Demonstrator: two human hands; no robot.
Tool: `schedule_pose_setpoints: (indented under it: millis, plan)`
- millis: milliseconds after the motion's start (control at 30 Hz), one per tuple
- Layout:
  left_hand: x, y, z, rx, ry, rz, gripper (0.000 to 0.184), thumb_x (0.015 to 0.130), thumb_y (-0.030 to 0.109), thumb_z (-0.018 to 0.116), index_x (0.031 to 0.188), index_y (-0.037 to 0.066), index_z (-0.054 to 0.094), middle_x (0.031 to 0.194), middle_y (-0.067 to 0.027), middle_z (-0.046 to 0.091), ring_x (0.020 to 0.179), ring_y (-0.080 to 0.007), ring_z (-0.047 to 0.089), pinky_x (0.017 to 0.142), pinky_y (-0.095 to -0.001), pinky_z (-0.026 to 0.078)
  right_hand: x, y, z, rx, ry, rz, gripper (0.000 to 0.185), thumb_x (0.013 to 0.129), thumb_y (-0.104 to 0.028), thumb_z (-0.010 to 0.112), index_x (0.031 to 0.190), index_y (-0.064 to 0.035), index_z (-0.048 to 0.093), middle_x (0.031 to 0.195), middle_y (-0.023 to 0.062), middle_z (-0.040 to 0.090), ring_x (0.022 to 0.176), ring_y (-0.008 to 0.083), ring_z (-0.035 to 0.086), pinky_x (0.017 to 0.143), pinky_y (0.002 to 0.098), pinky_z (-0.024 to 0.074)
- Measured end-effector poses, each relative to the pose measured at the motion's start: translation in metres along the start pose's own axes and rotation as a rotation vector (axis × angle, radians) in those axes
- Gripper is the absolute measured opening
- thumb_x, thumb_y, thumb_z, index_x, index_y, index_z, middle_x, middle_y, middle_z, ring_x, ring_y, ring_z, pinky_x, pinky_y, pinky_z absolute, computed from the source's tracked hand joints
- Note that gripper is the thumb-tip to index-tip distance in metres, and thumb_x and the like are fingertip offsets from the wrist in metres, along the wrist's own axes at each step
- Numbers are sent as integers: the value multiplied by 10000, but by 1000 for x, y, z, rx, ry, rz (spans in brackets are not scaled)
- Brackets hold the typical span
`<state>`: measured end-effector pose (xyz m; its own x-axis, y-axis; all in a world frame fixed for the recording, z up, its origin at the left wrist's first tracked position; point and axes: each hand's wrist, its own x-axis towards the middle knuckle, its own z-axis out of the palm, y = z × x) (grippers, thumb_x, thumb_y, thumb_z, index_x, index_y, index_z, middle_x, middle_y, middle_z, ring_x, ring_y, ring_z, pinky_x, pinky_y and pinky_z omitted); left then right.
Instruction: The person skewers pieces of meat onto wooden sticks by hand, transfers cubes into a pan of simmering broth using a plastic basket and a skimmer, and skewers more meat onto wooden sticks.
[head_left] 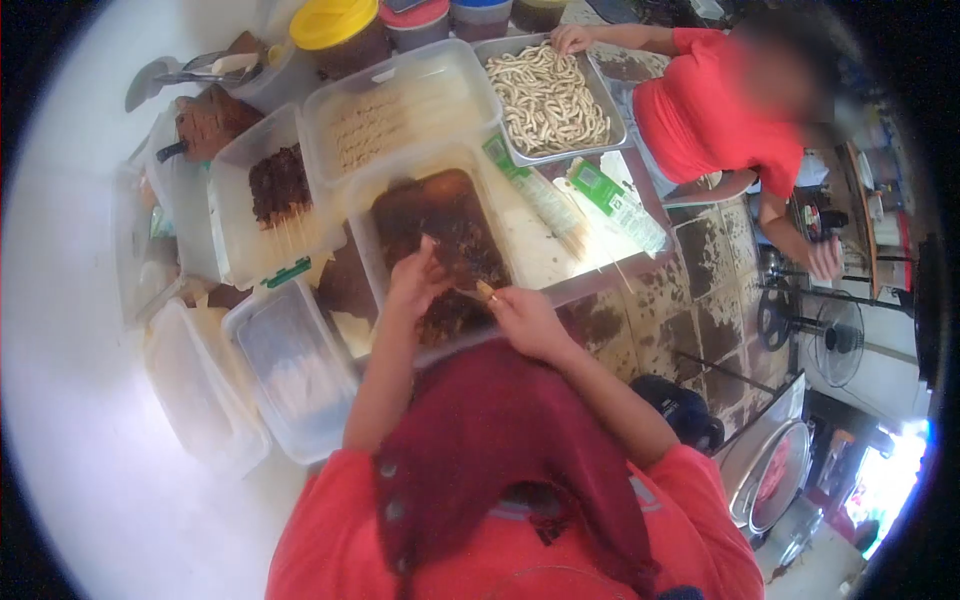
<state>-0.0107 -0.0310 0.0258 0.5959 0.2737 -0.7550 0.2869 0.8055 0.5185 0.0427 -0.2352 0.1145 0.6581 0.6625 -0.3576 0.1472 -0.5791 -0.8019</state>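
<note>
My left hand (418, 279) is over a translucent plastic tub (364, 245) of dark, wet marinade (440, 215), its fingers bent together. Whatever they pinch is too blurred to make out. At the tub's right side, my right hand (530, 320) is closed on the pale end of what looks like a skewer, pointing toward my left hand. Dark pieces lie in the marinade below both hands. To the left, a plastic bin (226, 215) contains dark skewered meat (279, 185) with the bare stick ends toward me.
Behind the tub, a wide bin (440, 80) holds rows of pale skewers. A metal tray (528, 158) of pale, curled food has a co-worker's hand (572, 38) at its rim. Skewer packs (545, 205) lie at right; lidded containers (290, 370) stand at left.
</note>
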Motion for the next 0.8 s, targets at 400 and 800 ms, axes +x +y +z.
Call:
schedule_pose_setpoints:
  millis: [400, 800]
  plan:
    - [71, -4, 30, 1723, 175, 695, 321, 702, 207, 673, 948, 24, 578, 969, -205, 579, 952, -371, 536, 856, -444, 421, -19, -4, -29, 272, 198, 99, 238, 862, -143, 474, 895, 55, 602, 735, 149, 626, 658, 138, 559, 618, 291, 446]
    - [43, 41, 7, 1558, -41, 294, 431, 714, 179, 657, 1033, -83, 536, 970, -226, 594, 876, -354, 585, 750, -388, 471, -25, 3, -29, 266, 188, 125, 250, 845, -172, 495, 870, 49, 611, 655, 105, 578, 629, 134, 534, 596, 294, 434]
